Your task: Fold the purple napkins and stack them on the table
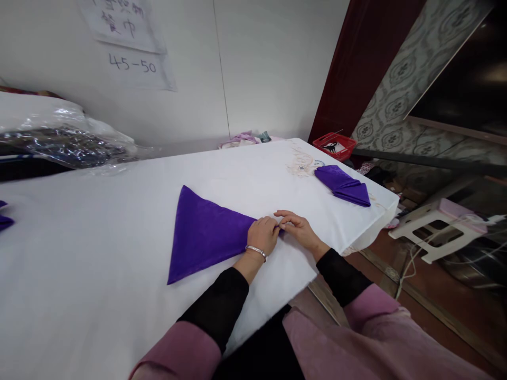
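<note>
A purple cloth napkin lies on the white-covered table, spread in a fan shape that is wide at the left and narrows to the right. My left hand, with a silver bracelet at the wrist, presses down on the narrow end, its fingers curled over the cloth. Close against it, my right hand pinches the tip of the same end between thumb and fingers. The gathered tip is mostly hidden by both hands. Farther right lies a folded purple napkin, untouched.
White cloth covers the table. A red basket stands at its far right corner, near crumpled pink cloth. Plastic-wrapped goods sit at the back left. Purple fabric shows at the left edge. A stool stands right, with cables.
</note>
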`<state>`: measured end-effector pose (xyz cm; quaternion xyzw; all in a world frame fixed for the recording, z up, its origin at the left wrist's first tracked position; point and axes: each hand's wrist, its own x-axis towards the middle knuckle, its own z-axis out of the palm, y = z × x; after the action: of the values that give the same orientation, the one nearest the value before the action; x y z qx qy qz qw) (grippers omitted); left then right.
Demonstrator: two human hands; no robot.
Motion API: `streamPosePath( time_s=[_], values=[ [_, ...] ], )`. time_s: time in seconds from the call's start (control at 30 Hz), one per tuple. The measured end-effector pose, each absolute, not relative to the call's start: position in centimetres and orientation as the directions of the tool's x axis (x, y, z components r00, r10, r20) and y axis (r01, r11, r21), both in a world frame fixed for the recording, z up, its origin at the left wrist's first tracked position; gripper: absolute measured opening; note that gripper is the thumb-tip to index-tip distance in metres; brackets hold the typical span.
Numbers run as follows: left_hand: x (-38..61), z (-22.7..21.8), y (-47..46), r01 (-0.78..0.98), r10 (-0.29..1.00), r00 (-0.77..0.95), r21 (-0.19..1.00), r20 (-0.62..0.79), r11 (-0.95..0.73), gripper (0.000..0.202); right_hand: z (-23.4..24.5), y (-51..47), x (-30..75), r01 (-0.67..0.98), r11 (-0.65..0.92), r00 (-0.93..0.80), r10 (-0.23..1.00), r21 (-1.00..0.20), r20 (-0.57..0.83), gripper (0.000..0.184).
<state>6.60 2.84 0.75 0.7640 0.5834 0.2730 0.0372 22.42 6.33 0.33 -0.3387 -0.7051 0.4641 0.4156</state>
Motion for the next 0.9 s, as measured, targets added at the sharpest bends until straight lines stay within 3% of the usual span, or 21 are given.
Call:
streamPosePath(
  time_s=[0.37, 0.67, 0.8, 0.9],
  values=[
    [6.4, 0.6, 2.6, 0.822, 0.913, 0.165, 0.460, 0.372, -0.336, 0.017, 0.2, 6.3, 22.4, 0.073, 0.367, -0.432, 0.850, -0.927, 0.302, 0.017],
    [6.5, 0.6, 2.6, 0.839, 0.922, 0.141, 0.451, 0.360, -0.304, 0.015, 0.2, 6.4, 22.4, 0.067, 0.353, -0.419, 0.859, -0.933, 0.295, 0.013],
    [6.5, 0.7, 2.6, 0.857, 0.915, 0.172, 0.403, 0.366, -0.322, 0.017, 0.1, 6.7, 22.8, 0.100, 0.295, -0.302, 0.919, -0.950, 0.254, 0.024],
    [6.5, 0.8, 2.5, 0.873, 0.904, 0.198, 0.352, 0.378, -0.339, 0.018, -0.1, 6.9, 23.4, 0.218, 0.225, -0.161, 0.968, -0.950, 0.193, 0.020]
  ],
)
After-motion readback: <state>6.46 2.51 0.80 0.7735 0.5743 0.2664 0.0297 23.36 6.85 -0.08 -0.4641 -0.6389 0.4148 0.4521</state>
